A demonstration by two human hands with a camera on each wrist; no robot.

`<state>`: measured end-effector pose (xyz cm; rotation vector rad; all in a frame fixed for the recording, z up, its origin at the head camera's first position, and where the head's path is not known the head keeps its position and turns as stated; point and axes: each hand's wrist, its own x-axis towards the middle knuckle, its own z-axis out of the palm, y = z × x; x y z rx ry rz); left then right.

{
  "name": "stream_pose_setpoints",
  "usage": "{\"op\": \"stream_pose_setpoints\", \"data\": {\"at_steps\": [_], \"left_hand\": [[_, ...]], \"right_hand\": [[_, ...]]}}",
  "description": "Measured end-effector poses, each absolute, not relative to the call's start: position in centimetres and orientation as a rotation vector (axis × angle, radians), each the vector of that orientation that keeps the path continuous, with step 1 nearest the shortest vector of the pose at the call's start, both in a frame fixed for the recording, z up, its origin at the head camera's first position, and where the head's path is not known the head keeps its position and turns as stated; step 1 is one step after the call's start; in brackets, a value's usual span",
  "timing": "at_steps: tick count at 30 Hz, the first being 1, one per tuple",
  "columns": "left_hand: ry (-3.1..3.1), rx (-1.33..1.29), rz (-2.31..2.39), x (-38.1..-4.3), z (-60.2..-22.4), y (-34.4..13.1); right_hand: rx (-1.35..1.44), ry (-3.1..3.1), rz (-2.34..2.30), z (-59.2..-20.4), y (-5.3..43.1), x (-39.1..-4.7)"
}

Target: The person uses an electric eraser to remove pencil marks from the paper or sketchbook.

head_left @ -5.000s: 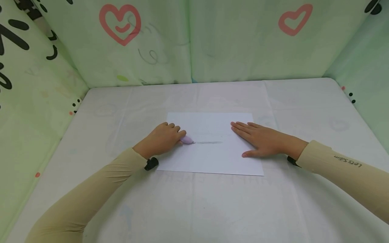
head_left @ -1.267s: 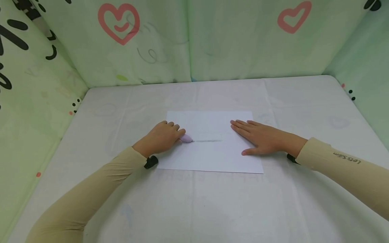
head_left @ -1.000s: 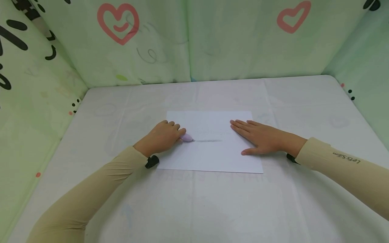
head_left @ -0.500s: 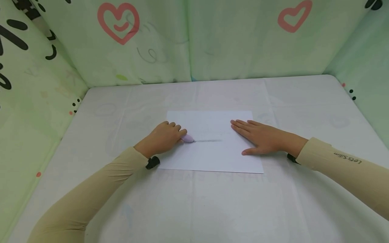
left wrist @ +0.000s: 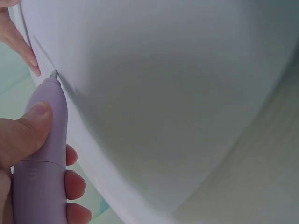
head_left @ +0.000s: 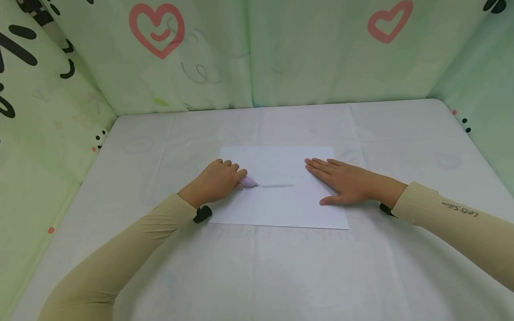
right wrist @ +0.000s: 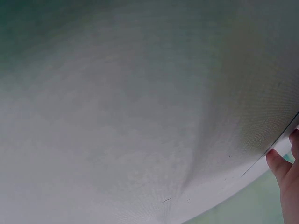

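Observation:
In the head view my left hand (head_left: 213,182) grips a thick lavender pen-shaped electric eraser (head_left: 248,182) over the left part of a white paper sheet (head_left: 277,209). Its narrow tip meets the left end of a thin grey line (head_left: 277,185) drawn across the sheet's middle. Close up in the left wrist view, the thumb lies along the electric eraser's body (left wrist: 44,186), and curled fingertips (left wrist: 74,184) show on its far side. Flat on the sheet's right side rests my right hand (head_left: 345,182), fingers straight and thumb spread.
A white cloth (head_left: 257,276) covers the table under the sheet. Pale green curtains (head_left: 305,58) with printed red hearts stand behind it and along both sides. Each wrist carries a small black device (head_left: 202,214).
The grey line looks thinner than five seconds ago. My left hand and the electric eraser have shifted very slightly to the right; the right hand stays on the sheet.

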<state>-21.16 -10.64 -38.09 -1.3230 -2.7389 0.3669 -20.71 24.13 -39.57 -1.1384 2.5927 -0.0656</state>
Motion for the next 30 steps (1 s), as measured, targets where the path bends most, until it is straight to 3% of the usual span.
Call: {"op": "stream_pose_setpoints", "data": {"at_steps": [30], "left_hand": [[-2.766, -1.332, 0.381, -20.98, -37.84, -10.35]], "right_hand": [[-1.143, 2.588, -0.071, -39.51, 24.12, -20.68]]}}
